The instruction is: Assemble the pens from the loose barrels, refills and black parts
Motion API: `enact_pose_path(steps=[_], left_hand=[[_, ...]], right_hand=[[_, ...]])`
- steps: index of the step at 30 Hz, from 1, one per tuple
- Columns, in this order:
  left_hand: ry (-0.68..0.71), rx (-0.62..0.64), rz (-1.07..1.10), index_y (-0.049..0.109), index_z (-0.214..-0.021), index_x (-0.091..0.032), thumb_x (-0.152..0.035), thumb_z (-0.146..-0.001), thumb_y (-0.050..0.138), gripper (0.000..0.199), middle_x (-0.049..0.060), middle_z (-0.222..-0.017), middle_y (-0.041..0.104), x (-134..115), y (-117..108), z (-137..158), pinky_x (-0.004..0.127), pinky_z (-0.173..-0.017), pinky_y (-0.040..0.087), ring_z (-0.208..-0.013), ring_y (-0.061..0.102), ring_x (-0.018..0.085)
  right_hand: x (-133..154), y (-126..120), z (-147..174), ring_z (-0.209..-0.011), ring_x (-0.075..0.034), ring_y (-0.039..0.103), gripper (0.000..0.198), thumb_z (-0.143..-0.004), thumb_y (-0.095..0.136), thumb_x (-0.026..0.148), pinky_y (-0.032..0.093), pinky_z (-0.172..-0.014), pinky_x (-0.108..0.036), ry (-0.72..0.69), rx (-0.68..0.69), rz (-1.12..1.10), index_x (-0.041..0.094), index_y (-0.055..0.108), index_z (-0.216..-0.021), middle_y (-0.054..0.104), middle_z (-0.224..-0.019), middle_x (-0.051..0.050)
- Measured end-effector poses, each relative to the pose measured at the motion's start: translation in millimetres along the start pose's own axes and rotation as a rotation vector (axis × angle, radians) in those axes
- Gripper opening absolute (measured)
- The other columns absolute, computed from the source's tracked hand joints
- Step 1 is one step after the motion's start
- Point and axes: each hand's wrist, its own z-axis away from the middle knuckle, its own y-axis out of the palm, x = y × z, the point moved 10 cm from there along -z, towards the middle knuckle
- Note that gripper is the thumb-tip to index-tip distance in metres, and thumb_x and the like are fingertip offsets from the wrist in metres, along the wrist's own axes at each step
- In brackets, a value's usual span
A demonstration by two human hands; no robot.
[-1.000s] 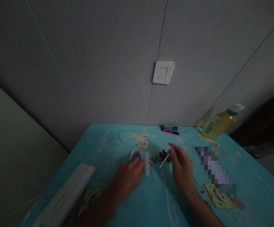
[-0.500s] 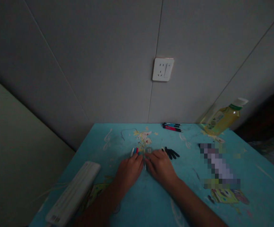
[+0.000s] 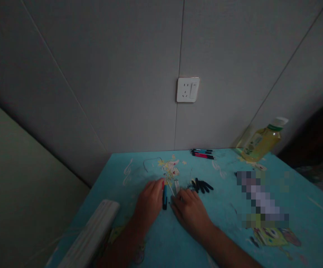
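Observation:
My left hand is closed beside several pen barrels, its fingers curled over them. A red barrel shows at its fingertips, and a blue barrel with a black end lies along the inner side. What else is under the palm is hidden. My right hand rests low on the table with its fingers bent in. At its fingertips are thin pale rods like pen refills, and one slanting rod lies between the hands. Several black pen pieces are fanned out just beyond the right hand.
Several blue and red pens lie by the wall on the blue patterned table. A bottle of yellow liquid stands back right, near a blurred-out purplish item. A white power strip is front left. A socket is on the wall.
My left hand has turned and drawn slightly left, uncovering the blue barrel's black end. The right hand has shifted slightly towards me, and the single rod now slants. The view has tilted slightly up.

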Motion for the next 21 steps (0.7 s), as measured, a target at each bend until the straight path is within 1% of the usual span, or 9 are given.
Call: enact_pose_path(steps=[5, 7, 9, 10, 12, 14, 17, 19, 21], left_hand=[[0.019, -0.158, 0.061, 0.06, -0.121, -0.018, -0.022, -0.099, 0.042, 0.028, 0.01, -0.104, 0.068, 15, -30, -9, 0.041, -0.093, 0.047, -0.1, 0.06, 0.024], [-0.031, -0.219, 0.13, 0.063, -0.117, -0.019, -0.026, -0.098, 0.045, 0.027, 0.009, -0.106, 0.069, 21, -39, -9, 0.042, -0.094, 0.046, -0.102, 0.06, 0.024], [-0.146, -0.244, 0.276, 0.064, -0.115, -0.02, -0.03, -0.098, 0.047, 0.026, 0.008, -0.107, 0.069, 29, -41, -6, 0.039, -0.091, 0.047, -0.099, 0.062, 0.023], [-0.227, -0.235, 0.388, 0.063, -0.115, -0.021, -0.032, -0.098, 0.047, 0.026, 0.008, -0.108, 0.07, 33, -38, -4, 0.035, -0.087, 0.049, -0.094, 0.063, 0.021], [-0.395, -0.182, 0.675, 0.061, -0.117, -0.021, -0.036, -0.098, 0.048, 0.028, 0.007, -0.108, 0.07, 35, -22, 2, 0.028, -0.071, 0.05, -0.074, 0.062, 0.015], [-0.474, -0.113, 0.926, 0.062, -0.114, -0.018, -0.04, -0.096, 0.052, 0.03, 0.007, -0.102, 0.07, 25, -3, 6, 0.024, -0.061, 0.048, -0.063, 0.056, 0.011], [-0.513, -0.026, 1.126, 0.066, -0.112, -0.016, -0.041, -0.093, 0.058, 0.033, 0.007, -0.096, 0.07, 6, 19, 10, 0.024, -0.068, 0.05, -0.07, 0.06, 0.012], [-0.541, 0.061, 1.199, 0.067, -0.113, -0.015, -0.042, -0.091, 0.06, 0.036, 0.009, -0.099, 0.07, -5, 35, 14, 0.027, -0.075, 0.051, -0.08, 0.064, 0.016], [-0.559, 0.175, 1.263, 0.071, -0.106, -0.013, -0.045, -0.089, 0.063, 0.037, 0.009, -0.091, 0.07, -15, 51, 18, 0.028, -0.071, 0.052, -0.077, 0.064, 0.017]], right_hand=[[-3, -1, 1, -0.09, -0.025, 0.053, 0.017, -0.092, 0.061, 0.029, 0.04, -0.081, -0.04, 0.043, 0.006, 0.007, 0.021, 0.067, -0.105, 0.06, -0.094, -0.008], [-5, -3, 1, -0.091, -0.026, 0.053, 0.018, -0.091, 0.061, 0.028, 0.041, -0.082, -0.041, 0.068, 0.012, -0.033, 0.022, 0.067, -0.106, 0.06, -0.095, -0.009], [-4, -7, 1, -0.093, -0.026, 0.054, 0.024, -0.092, 0.06, 0.027, 0.043, -0.084, -0.042, 0.081, 0.005, -0.123, 0.023, 0.065, -0.116, 0.061, -0.1, -0.009], [-4, -9, 2, -0.095, -0.026, 0.055, 0.031, -0.092, 0.059, 0.026, 0.044, -0.086, -0.042, 0.083, -0.006, -0.187, 0.024, 0.061, -0.123, 0.061, -0.104, -0.009], [-3, -14, 4, -0.101, -0.026, 0.055, 0.045, -0.093, 0.059, 0.027, 0.045, -0.09, -0.042, 0.084, -0.041, -0.34, 0.025, 0.051, -0.137, 0.061, -0.112, -0.009], [-5, -19, 6, -0.106, -0.025, 0.056, 0.051, -0.093, 0.06, 0.028, 0.045, -0.094, -0.04, 0.094, -0.092, -0.501, 0.025, 0.046, -0.142, 0.061, -0.117, -0.009], [-19, -27, 11, -0.103, -0.022, 0.06, 0.032, -0.096, 0.056, 0.029, 0.046, -0.094, -0.036, 0.158, -0.181, -0.7, 0.025, 0.058, -0.128, 0.066, -0.114, -0.007], [-34, -30, 13, -0.091, -0.019, 0.062, 0.021, -0.097, 0.053, 0.03, 0.048, -0.084, -0.032, 0.245, -0.219, -0.798, 0.023, 0.065, -0.112, 0.07, -0.101, -0.005], [-47, -31, 13, -0.078, -0.017, 0.061, 0.02, -0.097, 0.053, 0.034, 0.047, -0.073, -0.028, 0.325, -0.23, -0.867, 0.019, 0.067, -0.1, 0.068, -0.085, -0.003]])
